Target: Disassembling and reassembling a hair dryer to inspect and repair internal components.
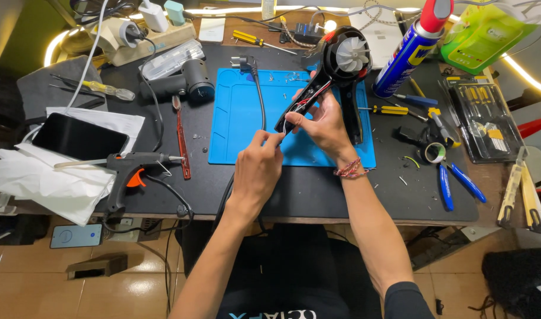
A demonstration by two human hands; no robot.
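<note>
A glue gun [128, 168] lies at the desk's left as my left hand [255, 171] pinches the cord [260, 100] at the handle's base. My right hand [325, 121] grips the opened dryer [335, 71] over the blue mat [241, 118]. A blue-and-yellow spray can [409, 50] with a red cap stands beyond, a green package [480, 32] far right.

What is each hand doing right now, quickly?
Left hand: closed, pinching something at the lower end of the hair dryer handle; what exactly cannot be told.
Right hand: closed around the handle.
</note>
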